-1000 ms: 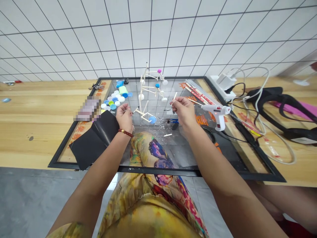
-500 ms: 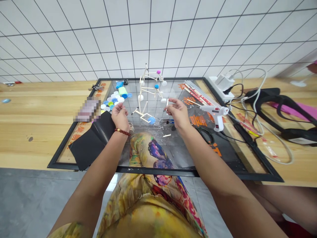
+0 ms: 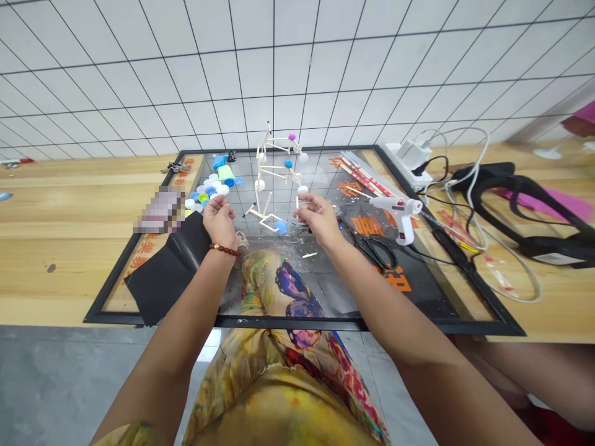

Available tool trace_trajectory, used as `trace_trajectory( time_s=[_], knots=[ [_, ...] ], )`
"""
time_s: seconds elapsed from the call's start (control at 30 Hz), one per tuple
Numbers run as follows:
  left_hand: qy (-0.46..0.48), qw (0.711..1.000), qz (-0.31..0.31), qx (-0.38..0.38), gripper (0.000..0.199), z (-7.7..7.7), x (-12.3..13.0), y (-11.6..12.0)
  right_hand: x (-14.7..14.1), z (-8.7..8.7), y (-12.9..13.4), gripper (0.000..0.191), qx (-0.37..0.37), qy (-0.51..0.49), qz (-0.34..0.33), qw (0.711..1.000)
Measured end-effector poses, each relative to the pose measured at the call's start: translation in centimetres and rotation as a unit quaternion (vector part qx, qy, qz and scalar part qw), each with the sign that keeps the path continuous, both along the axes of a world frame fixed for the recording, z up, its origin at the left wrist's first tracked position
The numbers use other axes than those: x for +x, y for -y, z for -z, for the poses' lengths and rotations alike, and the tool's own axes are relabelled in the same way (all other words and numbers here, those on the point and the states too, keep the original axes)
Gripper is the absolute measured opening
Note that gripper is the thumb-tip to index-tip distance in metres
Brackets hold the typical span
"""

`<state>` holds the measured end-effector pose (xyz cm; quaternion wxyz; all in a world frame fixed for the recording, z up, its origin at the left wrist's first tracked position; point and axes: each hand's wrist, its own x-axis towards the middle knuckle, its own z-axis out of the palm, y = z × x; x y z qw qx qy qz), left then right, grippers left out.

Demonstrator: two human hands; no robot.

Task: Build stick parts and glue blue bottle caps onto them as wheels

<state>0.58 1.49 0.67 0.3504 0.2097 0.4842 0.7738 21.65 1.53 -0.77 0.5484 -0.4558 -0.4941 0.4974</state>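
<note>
Your right hand is raised over the middle of the glass sheet, its fingers pinched narrow on a short white stick held upright just in front of the stick model. That model of pale sticks and bottle caps stands on the glass toward its far edge, between your two hands. Your left hand, with a red bead bracelet at the wrist, hovers over the glass near its left edge, fingers curled in close; you cannot tell whether it grips anything. Just beyond it a heap of loose bottle caps lies toward the far left corner of the glass, and a black sheet overlaps the left edge of the frame beneath your wrist. To the right of your right hand a white glue gun stands on the glass, with scissors lying between it and your forearm. A bundle of long sticks lies at the far right corner, and cables trail across the wooden worktop beyond the frame's right edge.
</note>
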Motion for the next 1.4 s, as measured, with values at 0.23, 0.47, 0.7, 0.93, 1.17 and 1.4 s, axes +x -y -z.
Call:
trace_trajectory(
  time_s=[0.23, 0.47, 0.7, 0.93, 1.17, 1.4],
  knots=[
    [0.003, 1.0, 0.004, -0.001, 0.032, 0.1, 0.4, 0.2, -0.1, 0.7, -0.1, 0.046, 0.012, 0.021, -0.016, 1.0],
    [0.004, 1.0, 0.01, -0.005, 0.029, -0.2, 0.8, 0.5, 0.2, 1.1, -0.6, 0.035, 0.015, 0.073, 0.014, 0.997],
    [0.015, 1.0, 0.016, 0.008, 0.029, -0.2, 0.8, 0.4, 0.2, 1.3, -0.4, 0.028, 0.036, 0.178, 0.041, 0.983],
    [0.022, 1.0, 0.013, 0.011, 0.027, -0.1, 1.0, 0.4, 0.3, 0.7, 0.6, 0.028, 0.06, 0.441, 0.029, 0.895],
    [0.026, 0.999, 0.018, 0.014, 0.028, -0.2, 0.9, 0.5, 0.2, 0.3, 1.2, 0.031, 0.053, 0.542, 0.012, 0.839],
    [0.023, 1.0, 0.019, 0.007, 0.03, 0.0, 0.8, 0.4, 0.1, 0.3, 1.3, 0.034, 0.058, 0.566, 0.016, 0.822]
  ],
)
